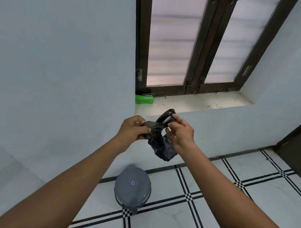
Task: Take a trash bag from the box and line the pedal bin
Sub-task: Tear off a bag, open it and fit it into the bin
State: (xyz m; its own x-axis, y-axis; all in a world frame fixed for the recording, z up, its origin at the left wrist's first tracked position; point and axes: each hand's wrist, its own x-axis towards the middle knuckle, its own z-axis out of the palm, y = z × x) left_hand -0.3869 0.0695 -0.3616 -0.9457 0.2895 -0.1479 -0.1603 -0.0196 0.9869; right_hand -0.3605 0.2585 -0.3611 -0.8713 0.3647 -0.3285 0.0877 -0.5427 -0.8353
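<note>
A black trash bag (160,145), partly unrolled, hangs between my two hands in front of the window sill. My left hand (132,131) pinches one end of it. My right hand (179,131) grips the rolled part near the top, and the loose end dangles below. The grey pedal bin (132,188) stands on the floor below my hands with its round lid down and its pedal toward me. The green trash bag box (144,99) lies at the left end of the sill.
The stone window sill (199,103) runs under a dark-framed window (195,46). Pale blue walls surround the corner. The floor (228,205) is white tile with black stripes. A dark door edge (298,147) shows at the right.
</note>
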